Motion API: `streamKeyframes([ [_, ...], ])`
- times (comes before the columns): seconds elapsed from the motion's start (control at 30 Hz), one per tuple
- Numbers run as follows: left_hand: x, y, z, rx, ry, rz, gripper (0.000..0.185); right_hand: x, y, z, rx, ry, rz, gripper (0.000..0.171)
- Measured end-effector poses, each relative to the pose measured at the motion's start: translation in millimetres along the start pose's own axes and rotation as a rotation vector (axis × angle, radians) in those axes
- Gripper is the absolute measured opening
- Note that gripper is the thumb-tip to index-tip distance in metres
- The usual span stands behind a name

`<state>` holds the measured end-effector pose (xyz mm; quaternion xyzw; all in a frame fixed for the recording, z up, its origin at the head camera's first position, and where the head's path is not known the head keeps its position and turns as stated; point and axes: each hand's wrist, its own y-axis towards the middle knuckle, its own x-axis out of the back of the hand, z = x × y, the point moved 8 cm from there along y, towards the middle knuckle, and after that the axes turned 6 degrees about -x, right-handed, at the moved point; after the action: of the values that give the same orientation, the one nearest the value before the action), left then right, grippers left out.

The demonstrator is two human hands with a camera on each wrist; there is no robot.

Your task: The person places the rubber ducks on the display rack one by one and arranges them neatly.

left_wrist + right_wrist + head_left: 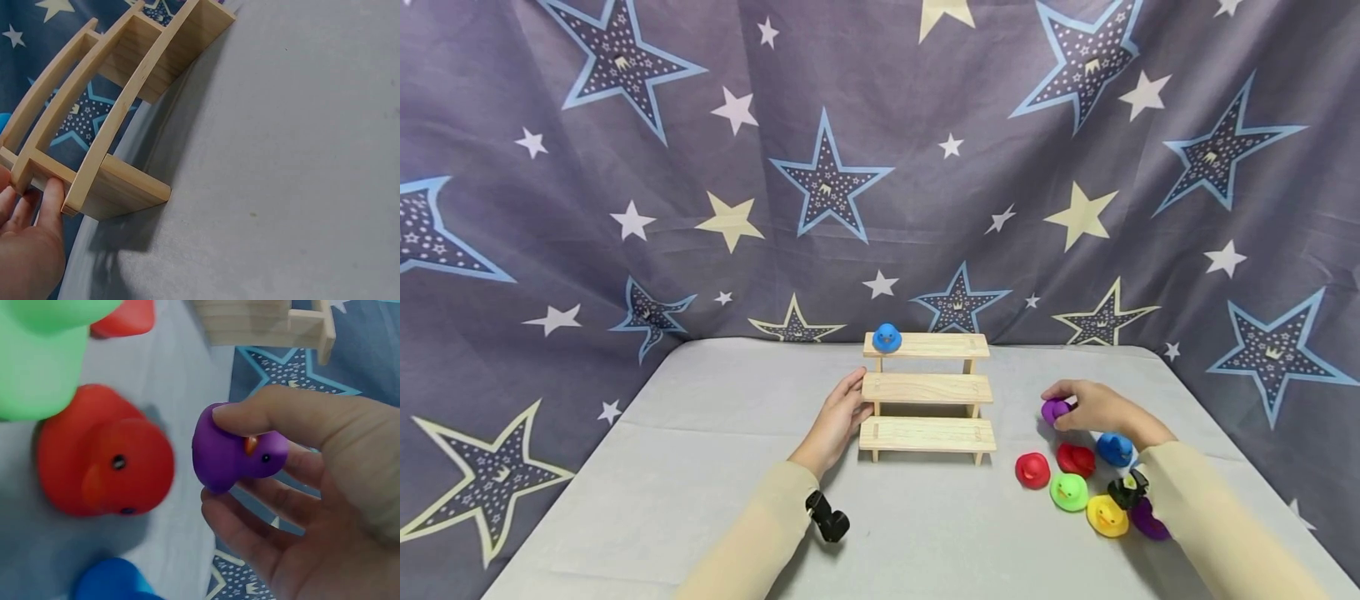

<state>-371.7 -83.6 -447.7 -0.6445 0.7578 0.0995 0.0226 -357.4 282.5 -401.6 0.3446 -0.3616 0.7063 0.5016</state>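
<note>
While the right hand [1101, 408] pinches the purple duck [234, 450] between thumb and fingers, just above the table [700, 467], right of the shelf [927, 392] | duck looks light, soft, smooth; best gripped round its body | left hand [838, 421], fingers straight, rests on the shelf's left end | other ducks [1078, 483] lie near right.

A blue duck [887, 337] sits on the top step at its left end. On the grey counter [700, 467] lie two red ducks [1032, 469], a green duck [1068, 491], a yellow duck [1106, 516], another blue duck [1115, 448] and a purple one [1147, 521]. A star-patterned cloth [850, 167] hangs behind.
</note>
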Motion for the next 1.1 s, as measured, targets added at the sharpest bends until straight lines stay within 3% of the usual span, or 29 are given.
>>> streamKeyframes([
  [0.6, 0.5, 0.0, -0.4, -0.005, 0.005, 0.001, 0.06, 36.3, -3.7, 63.3, 0.222, 0.016, -0.176, 0.043],
  [1.1, 0.3, -0.1, -0.6, -0.014, 0.004, -0.002, 0.059, 38.3, 9.6, 99.6, 0.263, 0.032, -0.202, 0.044],
])
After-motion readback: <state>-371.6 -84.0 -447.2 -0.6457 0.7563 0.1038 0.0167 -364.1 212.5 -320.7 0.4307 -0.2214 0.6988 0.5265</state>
